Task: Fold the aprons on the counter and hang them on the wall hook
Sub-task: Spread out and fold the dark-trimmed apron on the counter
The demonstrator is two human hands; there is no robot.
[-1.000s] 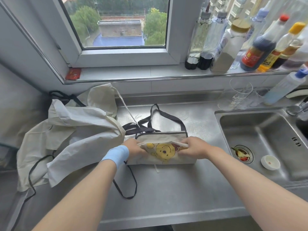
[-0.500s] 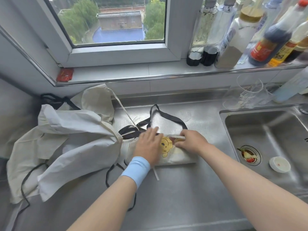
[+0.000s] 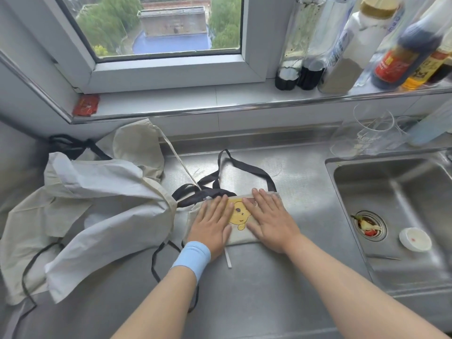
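Small cream folded apron (image 3: 241, 217), yellow bear print, under both flat hands (image 3: 241, 223).

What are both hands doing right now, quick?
Left hand: open, palm flat on the folded apron, holding nothing.
Right hand: open, flat on the same apron, holding nothing.

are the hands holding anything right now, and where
Nothing is gripped: left hand and right hand press flat on the folded apron, either side of the bear print.
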